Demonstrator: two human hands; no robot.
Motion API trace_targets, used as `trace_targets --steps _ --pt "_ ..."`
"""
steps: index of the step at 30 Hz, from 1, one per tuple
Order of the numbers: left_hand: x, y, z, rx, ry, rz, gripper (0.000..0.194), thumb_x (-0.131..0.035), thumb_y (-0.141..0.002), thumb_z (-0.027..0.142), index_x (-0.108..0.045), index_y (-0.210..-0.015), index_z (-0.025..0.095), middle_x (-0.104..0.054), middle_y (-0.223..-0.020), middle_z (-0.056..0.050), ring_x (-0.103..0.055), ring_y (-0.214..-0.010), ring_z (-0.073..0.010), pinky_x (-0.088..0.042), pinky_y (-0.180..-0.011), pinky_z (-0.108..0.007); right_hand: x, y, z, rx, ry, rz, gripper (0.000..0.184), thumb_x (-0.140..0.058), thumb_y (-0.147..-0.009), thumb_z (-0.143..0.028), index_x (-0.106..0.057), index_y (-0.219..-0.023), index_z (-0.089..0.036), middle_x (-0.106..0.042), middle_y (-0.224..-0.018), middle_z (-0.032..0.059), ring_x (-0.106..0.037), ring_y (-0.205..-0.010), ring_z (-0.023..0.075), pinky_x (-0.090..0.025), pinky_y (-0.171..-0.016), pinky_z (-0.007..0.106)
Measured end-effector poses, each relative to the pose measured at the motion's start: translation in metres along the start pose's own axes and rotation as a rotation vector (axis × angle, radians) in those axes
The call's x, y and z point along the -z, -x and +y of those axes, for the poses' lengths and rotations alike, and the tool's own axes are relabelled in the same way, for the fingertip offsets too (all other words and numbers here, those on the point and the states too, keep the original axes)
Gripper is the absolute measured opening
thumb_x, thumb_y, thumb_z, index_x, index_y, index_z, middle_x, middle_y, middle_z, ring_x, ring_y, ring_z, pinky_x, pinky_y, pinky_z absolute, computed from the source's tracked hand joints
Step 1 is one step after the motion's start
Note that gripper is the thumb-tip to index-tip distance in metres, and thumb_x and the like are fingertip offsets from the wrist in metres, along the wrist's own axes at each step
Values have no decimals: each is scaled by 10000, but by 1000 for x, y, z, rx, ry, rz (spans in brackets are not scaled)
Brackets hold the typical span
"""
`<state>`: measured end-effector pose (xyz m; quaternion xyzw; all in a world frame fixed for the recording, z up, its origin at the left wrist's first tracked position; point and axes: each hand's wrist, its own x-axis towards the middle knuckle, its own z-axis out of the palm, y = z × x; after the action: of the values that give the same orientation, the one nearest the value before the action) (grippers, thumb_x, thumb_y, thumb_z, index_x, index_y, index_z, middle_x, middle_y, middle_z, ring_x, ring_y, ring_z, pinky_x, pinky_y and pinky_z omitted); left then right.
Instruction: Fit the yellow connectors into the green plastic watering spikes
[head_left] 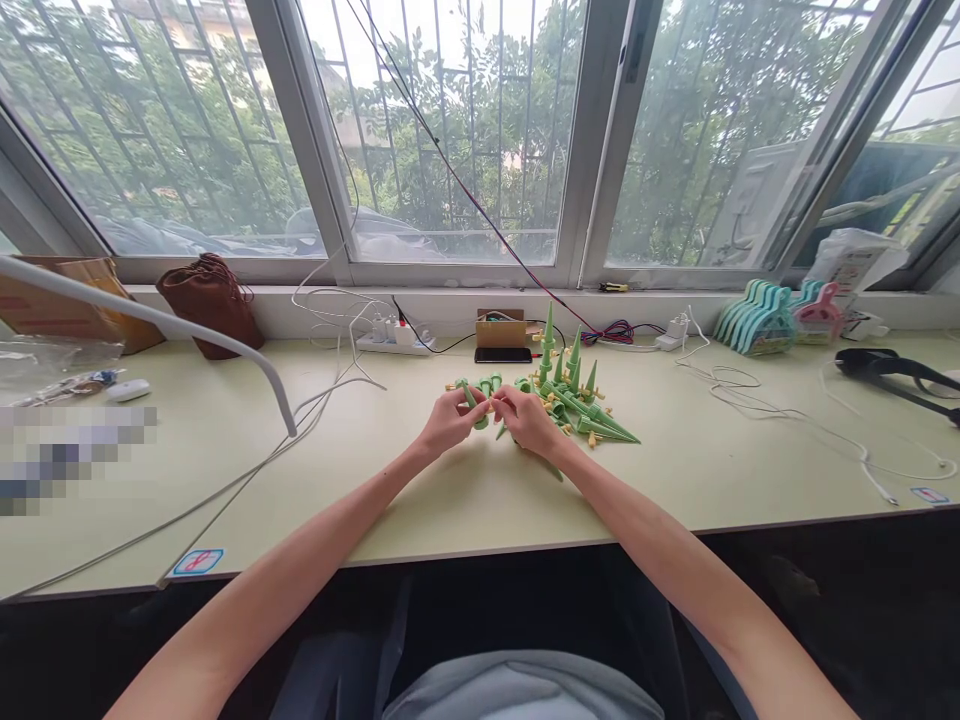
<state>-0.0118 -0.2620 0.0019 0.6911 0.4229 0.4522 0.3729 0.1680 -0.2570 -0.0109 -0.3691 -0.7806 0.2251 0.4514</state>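
My left hand (pixel 448 420) is closed around a green plastic watering spike (pixel 470 396), which tilts up between the fingers. Close against it, my right hand (pixel 525 418) pinches a small yellow piece (pixel 491 406) at the side of the spike; whether the two parts are joined I cannot tell. Several more green parts (pixel 491 383) stand just behind my fingers. To the right of my right hand lies a pile of green spikes (pixel 581 405) with small yellow valves (pixel 592 438) among them, some upright and some on their sides.
Behind the pile are a phone (pixel 502 355) and a small cardboard box (pixel 501 328). A power strip (pixel 396 343) and loose white cables (pixel 330 390) lie to the left. Teal hangers (pixel 757 318) and a black strapped object (pixel 892 370) sit at the right. A grey curved arm (pixel 225 345) crosses the left side.
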Motion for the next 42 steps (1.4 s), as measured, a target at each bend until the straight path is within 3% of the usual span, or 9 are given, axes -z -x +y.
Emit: trace_targets --steps 8,19,33,42 --pt "-2 2 7 0 42 -9 444 -697 -795 590 -603 -782 156 -500 -564 38 -424 -384 -58 -317 -365 -206 -1 -1 3 20 34 8 265 -486 -997 -318 -539 -768 -194 -618 -625 -27 -518 -562 103 -397 -621 224" --pt "0 -2 -1 1 31 35 423 -646 -841 582 -594 -808 164 -478 -480 53 -434 -356 -79 -346 -356 -211 -1 1 -2 61 68 -5 100 -570 -933 -265 -615 -897 -184 -677 -732 18 -591 -651 143 -441 -661 261" --pt "1 -3 -1 51 101 34 381 -669 -836 534 -597 -787 163 -499 -453 46 -425 -355 -78 -348 -388 -219 -1 0 -2 39 32 -9 80 -570 -922 -243 -614 -877 -193 -694 -801 21 -587 -704 143 -454 -682 265" --pt "0 1 4 23 15 9 369 -665 -841 520 -583 -785 164 -491 -457 60 -436 -356 -72 -350 -396 -213 0 1 0 23 17 -51 69 -559 -913 -200 -597 -857 -188 -693 -816 17 -595 -732 143 -444 -707 275"
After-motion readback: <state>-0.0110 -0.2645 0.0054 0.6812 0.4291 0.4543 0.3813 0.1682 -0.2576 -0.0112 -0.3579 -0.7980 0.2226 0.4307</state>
